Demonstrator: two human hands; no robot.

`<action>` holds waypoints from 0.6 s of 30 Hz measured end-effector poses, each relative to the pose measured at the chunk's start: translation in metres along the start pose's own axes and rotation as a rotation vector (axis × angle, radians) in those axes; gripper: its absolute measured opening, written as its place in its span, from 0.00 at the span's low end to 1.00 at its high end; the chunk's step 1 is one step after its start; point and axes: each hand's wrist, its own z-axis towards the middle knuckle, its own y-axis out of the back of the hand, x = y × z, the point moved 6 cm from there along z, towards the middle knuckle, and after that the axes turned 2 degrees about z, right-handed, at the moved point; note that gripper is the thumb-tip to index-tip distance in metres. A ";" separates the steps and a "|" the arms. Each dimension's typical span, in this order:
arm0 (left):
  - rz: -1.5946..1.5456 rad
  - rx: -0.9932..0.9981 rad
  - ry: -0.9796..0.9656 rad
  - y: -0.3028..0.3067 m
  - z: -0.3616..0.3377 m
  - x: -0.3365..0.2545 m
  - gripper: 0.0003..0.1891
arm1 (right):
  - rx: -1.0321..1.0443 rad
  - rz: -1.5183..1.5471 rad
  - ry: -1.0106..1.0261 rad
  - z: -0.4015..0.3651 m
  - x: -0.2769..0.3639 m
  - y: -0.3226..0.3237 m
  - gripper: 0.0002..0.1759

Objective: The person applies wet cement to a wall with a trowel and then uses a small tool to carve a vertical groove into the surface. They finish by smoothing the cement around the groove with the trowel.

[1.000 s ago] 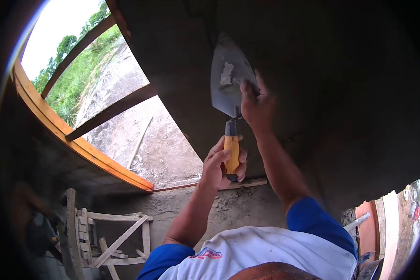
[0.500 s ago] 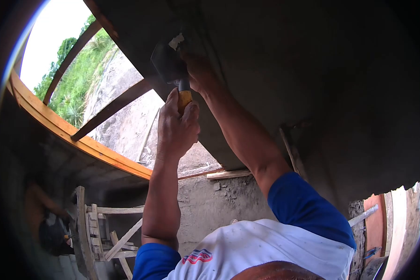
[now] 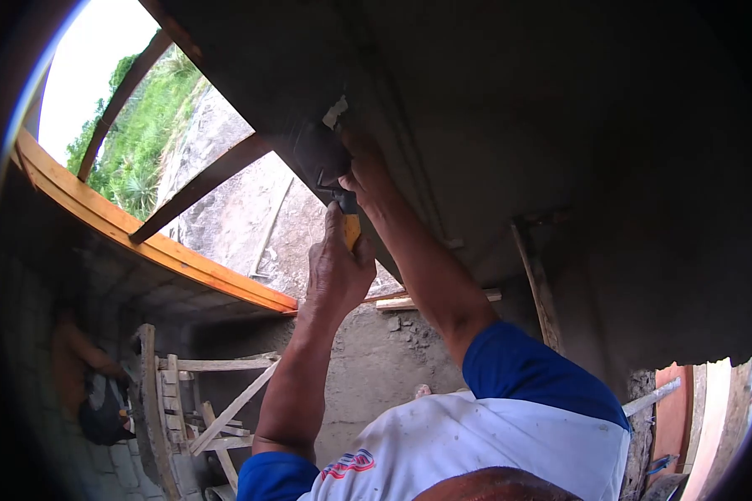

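My left hand [image 3: 336,271] is wrapped round the yellow handle of a trowel [image 3: 322,154], raised toward the dark surface overhead. The trowel's dark blade points upward, close to my right hand [image 3: 366,171]. My right hand is reached up beside the blade with its fingers bent and in shadow. At its fingertips shows a small pale, ragged-edged piece [image 3: 336,111]. What exactly the right hand grips is too dark to make out.
An orange-brown wooden frame [image 3: 184,269] with dark bars opens onto rock and greenery at the left. Below it stands a rough timber structure [image 3: 217,365]. Another person [image 3: 83,367] is at the lower left. A wooden post [image 3: 536,284] stands right of my arm.
Both hands, the trowel and the pale piece have shifted down and to the right in the view. The trowel blade now looks more edge-on.
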 end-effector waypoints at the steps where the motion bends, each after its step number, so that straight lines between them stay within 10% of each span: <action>1: 0.040 -0.027 -0.038 -0.003 -0.002 0.007 0.30 | 0.032 0.036 0.005 0.004 -0.007 0.007 0.16; 8: -0.545 0.086 -0.042 0.007 0.005 0.004 0.17 | 0.136 0.103 0.013 0.017 -0.014 -0.006 0.13; 18: -0.334 -0.059 -0.159 -0.023 0.027 0.029 0.12 | 0.309 0.124 0.067 0.029 -0.009 0.009 0.12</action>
